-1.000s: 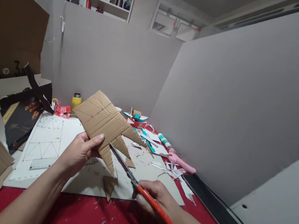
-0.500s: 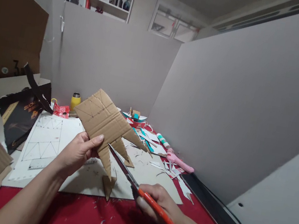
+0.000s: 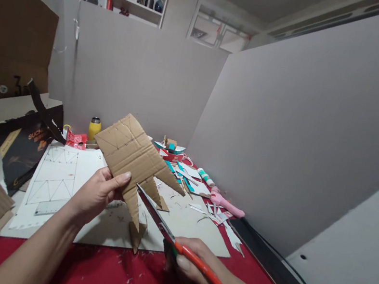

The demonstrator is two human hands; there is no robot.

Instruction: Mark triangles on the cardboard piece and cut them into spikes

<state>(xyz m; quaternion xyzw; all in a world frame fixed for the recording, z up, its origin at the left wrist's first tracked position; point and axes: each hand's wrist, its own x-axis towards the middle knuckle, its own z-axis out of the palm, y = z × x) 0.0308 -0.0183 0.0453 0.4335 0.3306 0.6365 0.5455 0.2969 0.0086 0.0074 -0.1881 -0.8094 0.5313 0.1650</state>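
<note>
- The left hand (image 3: 102, 190) pinched a flat, brown corrugated-cardboard piece (image 3: 139, 157) by its near edge, above a white sheet (image 3: 198, 236).
- The right hand (image 3: 208, 255) was curled around long, orange-handled metal scissors (image 3: 188, 253), tip at a notch.
- The cardboard looked light and fairly stiff, its teeth bendable; its broad body seemed the surest hold.
- Its long axis slanted, teeth aimed down and rightward.
</note>
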